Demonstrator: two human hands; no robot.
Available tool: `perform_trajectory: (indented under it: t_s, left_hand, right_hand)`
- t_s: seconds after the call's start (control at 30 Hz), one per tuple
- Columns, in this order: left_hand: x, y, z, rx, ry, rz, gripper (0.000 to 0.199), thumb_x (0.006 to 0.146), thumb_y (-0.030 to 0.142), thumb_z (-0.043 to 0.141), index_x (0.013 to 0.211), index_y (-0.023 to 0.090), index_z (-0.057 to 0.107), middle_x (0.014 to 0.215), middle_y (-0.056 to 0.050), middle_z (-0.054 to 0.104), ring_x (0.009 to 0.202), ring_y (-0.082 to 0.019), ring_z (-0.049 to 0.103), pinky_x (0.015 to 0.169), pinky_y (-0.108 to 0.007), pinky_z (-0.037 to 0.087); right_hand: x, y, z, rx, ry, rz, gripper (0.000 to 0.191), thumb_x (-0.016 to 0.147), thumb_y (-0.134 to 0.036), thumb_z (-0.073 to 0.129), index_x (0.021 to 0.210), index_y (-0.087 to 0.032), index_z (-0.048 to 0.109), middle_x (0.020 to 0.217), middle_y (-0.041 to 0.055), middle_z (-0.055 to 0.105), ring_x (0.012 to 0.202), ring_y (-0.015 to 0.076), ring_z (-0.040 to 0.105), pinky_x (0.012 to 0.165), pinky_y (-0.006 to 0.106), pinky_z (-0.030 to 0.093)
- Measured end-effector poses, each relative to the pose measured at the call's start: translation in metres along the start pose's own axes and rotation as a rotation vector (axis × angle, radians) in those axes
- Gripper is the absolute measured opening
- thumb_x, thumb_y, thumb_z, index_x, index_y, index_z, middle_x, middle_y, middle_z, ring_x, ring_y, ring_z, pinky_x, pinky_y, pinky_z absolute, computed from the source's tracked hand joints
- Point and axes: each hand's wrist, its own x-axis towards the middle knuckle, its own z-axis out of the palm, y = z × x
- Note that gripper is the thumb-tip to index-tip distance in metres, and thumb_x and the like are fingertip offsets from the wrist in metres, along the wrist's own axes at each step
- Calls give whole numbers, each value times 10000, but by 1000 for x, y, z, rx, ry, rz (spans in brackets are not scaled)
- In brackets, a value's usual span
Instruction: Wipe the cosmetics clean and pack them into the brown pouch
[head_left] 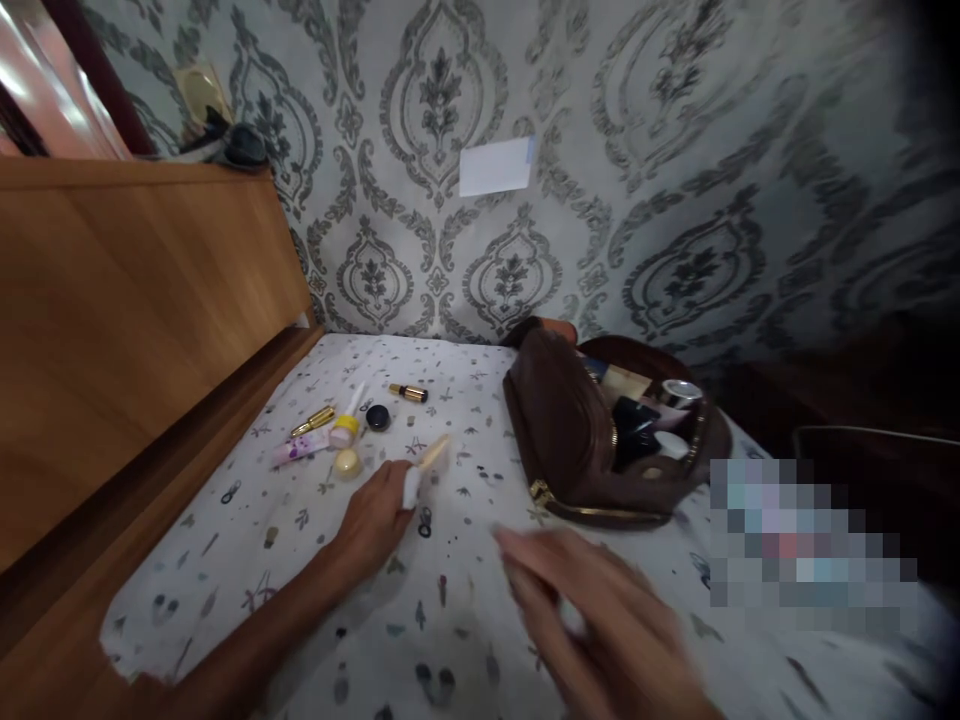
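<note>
My left hand (379, 510), over the printed cloth, is closed around a slim cosmetic tube (433, 453), pale beige with a white part by the fingers. Motion blurs my right hand (592, 610), nearer to me on the right. Its fingers are curled, and a small whitish thing, too smeared to name, shows between them. Beyond the left hand lie a round cream-coloured pot (347, 463), a small black-lidded jar (377, 417), gold tubes like lipsticks (313, 421) and a pink-and-white tube (304, 446). An open brown cosmetic bag (559, 430) stands to the right, with several items inside.
A wooden cabinet side (142, 330) rises on the left, with dark objects on top. Patterned wallpaper (375, 200) covers the wall behind, bearing a white paper (495, 168). The printed white cloth (330, 630) covers the surface. A blurred-out patch hides something at the right.
</note>
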Motion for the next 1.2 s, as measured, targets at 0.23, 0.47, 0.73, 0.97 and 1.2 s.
perform_trajectory:
  t_s: [0.23,0.47,0.73,0.97,1.2]
  left_hand:
    - [-10,8,8,-150,109,224,504,789,90,442,1277,217,443,1155,-96,588,1081,-249,582,878,-386,515]
    - [-15,10,24,-171,108,317,463,824,157,480,1284,211,459,1126,-95,633,1064,-257,633,855,-401,559]
    - [0,25,21,-356,265,243,352,927,379,460,1233,207,488,1225,-113,580,1203,-274,547,1020,-480,455]
    - [30,32,5,-851,126,17,406,786,525,621,994,176,625,777,-4,628,726,-180,589,715,-296,481]
    - [31,22,22,-1430,10,-310,604,646,605,745,1040,156,654,705,5,647,552,-131,559,528,-244,454]
  right_hand:
    - [46,55,67,855,140,781,482,786,-562,649,1060,-167,615,816,1,589,493,68,501,396,183,303]
    - [37,62,87,1012,222,728,596,671,-677,710,917,-139,636,549,-47,536,440,70,440,423,190,300]
    - [28,56,95,984,116,654,565,695,-721,656,805,-180,535,501,-96,472,390,57,421,390,181,322]
    - [24,55,91,1094,-52,599,484,679,-608,749,782,-168,575,528,-75,545,389,43,444,382,165,305]
    - [30,63,88,1318,78,668,370,699,-413,820,908,-157,654,655,-18,674,486,56,566,449,150,392]
